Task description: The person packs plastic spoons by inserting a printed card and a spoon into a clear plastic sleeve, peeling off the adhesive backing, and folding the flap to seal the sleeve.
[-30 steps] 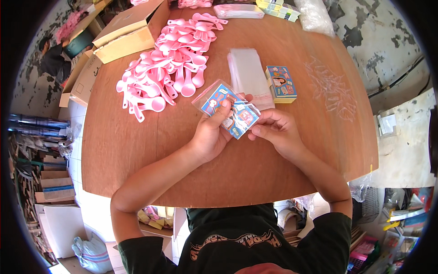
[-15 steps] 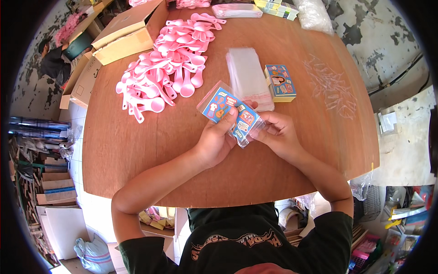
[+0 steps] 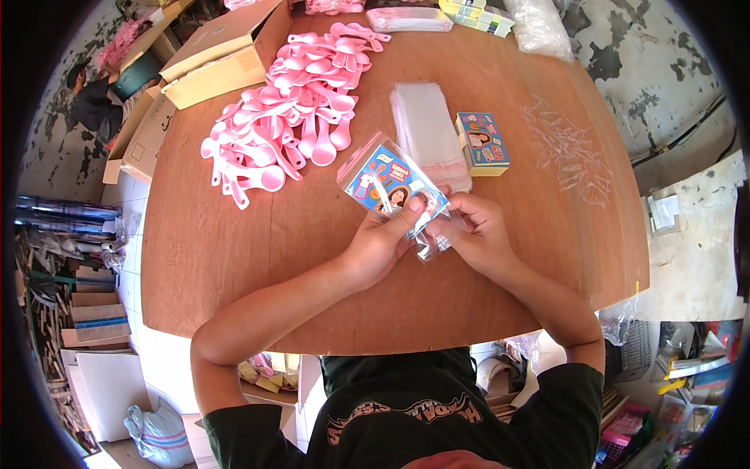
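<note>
The round brown wooden table [image 3: 234, 258] carries glossy pink plastic spoons [image 3: 289, 117] at upper left. At centre, left hand [image 3: 379, 246] and right hand [image 3: 476, 234] both pinch a clear-bagged, colourful card packet [image 3: 387, 187], its long axis pointing upper left.

A clear plastic bag holding a printed card packet [image 3: 388, 190] sits between the left hand [image 3: 380, 248] and right hand [image 3: 474, 237], above the round brown wooden table [image 3: 234, 258]. Behind it lies a stack of clear plastic sleeves [image 3: 428, 133], with a small printed box [image 3: 482, 143] to its right and a heap of pink plastic spoons [image 3: 293, 117] to its left. A cardboard box [image 3: 223, 55] stands at the far left edge.
</note>
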Available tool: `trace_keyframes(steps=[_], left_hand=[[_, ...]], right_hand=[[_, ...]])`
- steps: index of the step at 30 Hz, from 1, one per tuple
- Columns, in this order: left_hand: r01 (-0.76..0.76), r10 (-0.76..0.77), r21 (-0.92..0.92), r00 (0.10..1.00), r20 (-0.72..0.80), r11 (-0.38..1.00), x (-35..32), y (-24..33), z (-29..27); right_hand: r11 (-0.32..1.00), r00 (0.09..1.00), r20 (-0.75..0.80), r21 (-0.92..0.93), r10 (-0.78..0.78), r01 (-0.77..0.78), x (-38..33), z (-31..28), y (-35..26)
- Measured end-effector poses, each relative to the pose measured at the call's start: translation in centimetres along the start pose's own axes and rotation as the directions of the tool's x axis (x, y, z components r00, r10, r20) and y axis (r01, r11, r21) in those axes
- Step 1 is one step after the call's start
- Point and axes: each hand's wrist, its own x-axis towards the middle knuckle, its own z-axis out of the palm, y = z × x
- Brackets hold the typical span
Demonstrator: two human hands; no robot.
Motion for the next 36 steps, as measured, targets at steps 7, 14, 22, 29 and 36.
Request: trace_keyframes(steps=[7, 14, 22, 29, 36], left_hand=[[-0.074, 0.066, 0.202, 0.997, 0.05, 0.976, 0.0, -0.9, -0.1], [-0.141, 0.14, 0.035, 0.99, 0.012, 0.989, 0.5, 0.5, -0.3], [-0.095, 0.095, 0.055, 0.995, 0.001, 0.994, 0.5, -0.4, -0.5], [-0.107, 0.101, 0.173, 0.994, 0.045, 0.979, 0.6, -1.1, -0.7], [-0.15, 0.15, -0.002, 0.989, -0.014, 0.989, 0.2, 0.1, 0.0]], right_hand=[[0.97, 0.96, -0.139, 0.062, 0.243, -0.237, 0.1, 0.6, -1.2], [0.961, 0.958, -0.132, 0.141, 0.255, -0.237, 0.2, 0.2, -0.6], [0.928, 0.934, -0.093, 0.186, 0.344, -0.323, 0.1, 0.5, -0.7], [0.963, 0.97, -0.127, 0.201, 0.206, -0.179, -0.3, 1.6, -0.4], [0.93, 0.933, -0.086, 0.156, 0.35, -0.334, -0.1, 1.2, -1.7]])
